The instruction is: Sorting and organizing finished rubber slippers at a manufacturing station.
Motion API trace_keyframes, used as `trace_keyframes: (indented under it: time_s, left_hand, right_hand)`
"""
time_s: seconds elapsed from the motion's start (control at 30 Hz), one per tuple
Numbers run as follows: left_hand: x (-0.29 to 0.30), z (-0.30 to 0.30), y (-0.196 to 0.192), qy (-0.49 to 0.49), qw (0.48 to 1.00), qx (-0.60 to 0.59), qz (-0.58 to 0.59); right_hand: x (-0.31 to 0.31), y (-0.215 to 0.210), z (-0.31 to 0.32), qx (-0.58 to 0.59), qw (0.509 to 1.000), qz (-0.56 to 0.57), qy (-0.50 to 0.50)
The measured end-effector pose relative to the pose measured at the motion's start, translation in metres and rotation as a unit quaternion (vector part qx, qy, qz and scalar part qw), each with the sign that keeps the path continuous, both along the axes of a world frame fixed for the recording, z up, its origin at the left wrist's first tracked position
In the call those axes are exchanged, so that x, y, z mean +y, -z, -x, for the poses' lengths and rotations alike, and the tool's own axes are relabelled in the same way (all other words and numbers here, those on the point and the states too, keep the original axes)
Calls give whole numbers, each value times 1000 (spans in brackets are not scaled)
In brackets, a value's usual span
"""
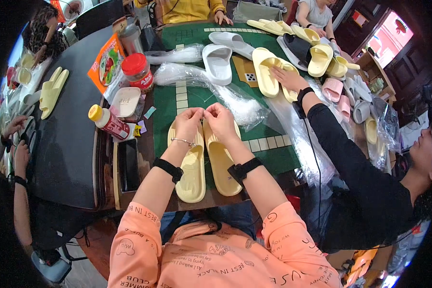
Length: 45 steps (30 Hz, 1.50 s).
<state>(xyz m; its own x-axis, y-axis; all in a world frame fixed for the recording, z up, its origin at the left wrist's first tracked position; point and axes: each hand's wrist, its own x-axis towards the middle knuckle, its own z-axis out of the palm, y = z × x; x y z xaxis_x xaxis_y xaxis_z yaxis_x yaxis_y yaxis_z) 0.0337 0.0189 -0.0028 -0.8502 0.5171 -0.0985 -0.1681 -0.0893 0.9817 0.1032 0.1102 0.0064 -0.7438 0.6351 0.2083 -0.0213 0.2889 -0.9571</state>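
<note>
A pair of pale yellow slide slippers lies side by side at the table's near edge, toes away from me: the left slipper [191, 175] and the right slipper [224, 170]. Over their straps, my left hand [189, 125] and my right hand [220, 126] meet with thumbs and fingers pinched together. Whatever sits between the fingertips is too small to make out. Just beyond my hands, a bundle of clear plastic strands [185, 74] stretches across the green mat [269, 156].
A co-worker's hand [288, 80] touches a yellow slipper [265, 72] at the right. White slippers [218, 65] lie farther back. To the left stand a red-lidded jar [137, 72], a white tub [126, 102] and a yellow-capped bottle [111, 124]. Clear plastic bags [305, 139] spread at the right.
</note>
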Motion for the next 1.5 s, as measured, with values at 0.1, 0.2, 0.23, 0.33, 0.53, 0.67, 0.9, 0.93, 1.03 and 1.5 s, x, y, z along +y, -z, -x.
trace_keyframes:
  time_s: [0.1, 0.2, 0.23, 0.33, 0.53, 0.67, 0.9, 0.93, 1.03, 1.5]
  left_hand:
    - [-1, 0, 1, -12, 1000, -14, -5]
    - [0, 0, 2, -13, 1000, -22, -13]
    - [1, 0, 2, -11, 1000, -14, -15]
    - [0, 4, 4, -1, 1000, 3, -4]
    - [-3, -2, -10, 8, 1000, -23, 9]
    - [-6, -3, -15, 11, 999, -44, 12]
    - [-5, -3, -18, 5, 998, -56, 22]
    - [-5, -4, -19, 5, 998, -59, 25]
    - [-5, -5, -20, 7, 998, -61, 13]
    - [-5, -5, -14, 10, 999, -26, 41]
  right_hand:
    - [-4, -8, -3, -45, 997, -54, 12]
    - [-2, -7, -4, -53, 997, -59, 14]
    - [-2, -5, -4, -52, 997, -57, 8]
    - [1, 2, -1, -42, 997, -71, 12]
    - [2, 2, -2, -36, 998, -47, -2]
    - [2, -1, -3, -64, 995, -71, -10]
    - [1, 0, -2, -64, 997, -43, -18]
    - [1, 0, -3, -65, 997, -38, -18]
    - [2, 1, -4, -60, 997, -39, -12]
    - [-1, -6, -3, -74, 997, -15, -17]
